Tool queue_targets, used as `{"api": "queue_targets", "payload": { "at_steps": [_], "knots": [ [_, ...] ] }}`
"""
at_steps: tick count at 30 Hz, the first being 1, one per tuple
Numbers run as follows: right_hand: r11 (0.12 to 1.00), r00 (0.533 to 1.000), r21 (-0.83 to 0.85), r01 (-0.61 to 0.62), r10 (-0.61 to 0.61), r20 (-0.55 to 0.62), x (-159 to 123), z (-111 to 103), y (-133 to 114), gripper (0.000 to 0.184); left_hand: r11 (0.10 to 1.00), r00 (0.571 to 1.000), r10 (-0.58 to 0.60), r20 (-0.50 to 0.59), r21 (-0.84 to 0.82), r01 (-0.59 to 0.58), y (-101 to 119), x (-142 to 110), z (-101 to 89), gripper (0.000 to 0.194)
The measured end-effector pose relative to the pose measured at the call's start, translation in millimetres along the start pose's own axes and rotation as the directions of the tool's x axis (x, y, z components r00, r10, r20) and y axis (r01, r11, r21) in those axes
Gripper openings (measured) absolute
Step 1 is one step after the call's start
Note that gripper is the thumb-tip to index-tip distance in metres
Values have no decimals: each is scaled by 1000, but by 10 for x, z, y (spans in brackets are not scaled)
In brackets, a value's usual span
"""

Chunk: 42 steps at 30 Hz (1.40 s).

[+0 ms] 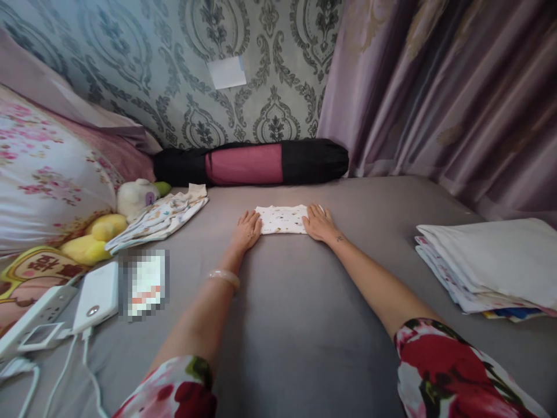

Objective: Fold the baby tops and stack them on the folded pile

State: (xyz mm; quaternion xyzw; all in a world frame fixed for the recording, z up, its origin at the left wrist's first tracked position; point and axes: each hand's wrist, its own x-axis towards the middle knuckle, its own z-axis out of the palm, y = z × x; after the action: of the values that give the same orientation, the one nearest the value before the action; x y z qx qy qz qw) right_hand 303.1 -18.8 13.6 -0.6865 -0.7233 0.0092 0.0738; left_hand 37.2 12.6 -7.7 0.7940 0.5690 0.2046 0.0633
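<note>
A small white piece of printed cloth (282, 220), folded into a flat rectangle, lies on the grey bed sheet (296, 302). Its kind of garment cannot be made out. My left hand (248, 226) rests at its left end, fingers stretched forward and touching the edge. On the right end lies my right hand (319, 222), palm down with the fingers out flat. Neither hand grips the cloth. Both arms reach straight ahead, and a pale bangle (224, 278) circles the left wrist.
A black and pink roll bag (243, 164) lies along the wall. Printed clothes (167, 215), plush toys (93, 238), a power bank (96, 296) and a power strip (39, 316) with cables sit at left. At right is a stack of folded cloths (491, 264).
</note>
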Motion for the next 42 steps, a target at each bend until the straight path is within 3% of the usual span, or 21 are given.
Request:
{"api": "queue_targets", "payload": {
  "at_steps": [4, 11, 19, 29, 35, 42],
  "knots": [
    [1000, 1000, 1, -15, 15, 25, 45, -71, -86, 58, 997, 993, 67, -100, -29, -70, -31, 7, 36, 43],
    [985, 996, 150, 83, -87, 20, 61, -120, -531, 59, 989, 963, 140, -230, -9, -146, -54, 11, 38, 39],
    [984, 994, 140, 108, -109, -1, 37, 50, -592, 56, 994, 964, 111, -240, 9, -112, -24, -4, 10, 36],
    [983, 993, 143, 112, -116, 18, 89, -93, -731, 54, 995, 968, 76, -238, -43, -88, 0, -4, -40, 34],
    [975, 985, 141, 171, -170, -19, 149, -24, -941, 54, 997, 960, -60, -274, -64, 44, -63, 35, -16, 36],
    [979, 983, 102, 177, -171, -62, 136, 94, -959, 53, 973, 943, -213, -257, -145, 181, -126, 66, -16, 40]
  ]
}}
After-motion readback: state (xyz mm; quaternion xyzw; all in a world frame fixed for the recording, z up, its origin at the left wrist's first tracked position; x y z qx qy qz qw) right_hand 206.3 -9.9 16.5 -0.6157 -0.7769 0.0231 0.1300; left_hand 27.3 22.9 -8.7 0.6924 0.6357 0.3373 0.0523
